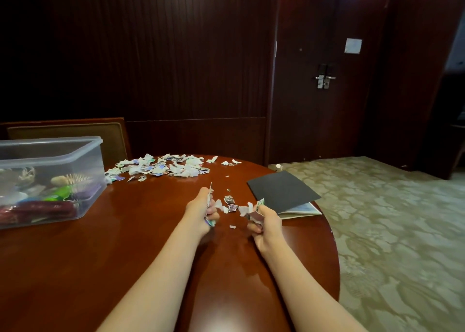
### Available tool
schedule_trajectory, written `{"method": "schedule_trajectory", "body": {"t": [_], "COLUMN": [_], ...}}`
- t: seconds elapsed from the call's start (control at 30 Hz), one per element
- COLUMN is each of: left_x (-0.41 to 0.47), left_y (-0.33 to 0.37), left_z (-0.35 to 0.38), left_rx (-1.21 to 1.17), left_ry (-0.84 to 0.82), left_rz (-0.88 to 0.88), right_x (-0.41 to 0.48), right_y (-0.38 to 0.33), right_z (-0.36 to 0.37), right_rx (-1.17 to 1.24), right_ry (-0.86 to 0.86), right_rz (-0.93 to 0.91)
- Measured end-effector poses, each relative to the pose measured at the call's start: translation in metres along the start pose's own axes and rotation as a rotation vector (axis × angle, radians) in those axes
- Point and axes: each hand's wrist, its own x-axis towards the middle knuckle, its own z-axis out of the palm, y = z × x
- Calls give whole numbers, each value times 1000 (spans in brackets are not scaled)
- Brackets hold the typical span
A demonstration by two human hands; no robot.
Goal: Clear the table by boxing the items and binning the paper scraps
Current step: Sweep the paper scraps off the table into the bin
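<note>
Both hands (201, 207) (264, 221) grip paper scraps (230, 204), seemingly tight.

No writing, number or brand can be read anywhere. The pale square notice (353, 46) on the door (302, 120) is a blur with no letters to make out. The paper scraps (163, 168) strewn on the worktop (125, 243), and those gripped in the left hand (201, 207) and the right hand (267, 222), carry blue, purple and green print too small to tell. The open page under the dark cover of the booklet (281, 190) shows only a bluish smear. Labels on the things inside the clear box (50, 153) are too blurred to read.
</note>
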Motion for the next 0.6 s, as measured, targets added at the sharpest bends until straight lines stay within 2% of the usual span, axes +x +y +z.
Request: {"method": "schedule_trajectory", "body": {"t": [0.07,0.17,0.37,0.6], "left_x": [-7,-17,-39,-55], "left_y": [-2,-12,-33,-76], "left_z": [6,24,70,133], "left_rx": [-140,-213,-206,-181], "left_ry": [-104,-212,-339,-512], "left_rz": [-51,-107,-146,-267], "right_x": [-7,-18,-34,-47], "right_y": [-4,-14,-49,-107], "right_z": [-4,-12,-47,-104], "right_rx": [27,106,295,331], "right_ry": [-4,-8,-81,-24], "right_rz": [9,17,-25,-125]}}
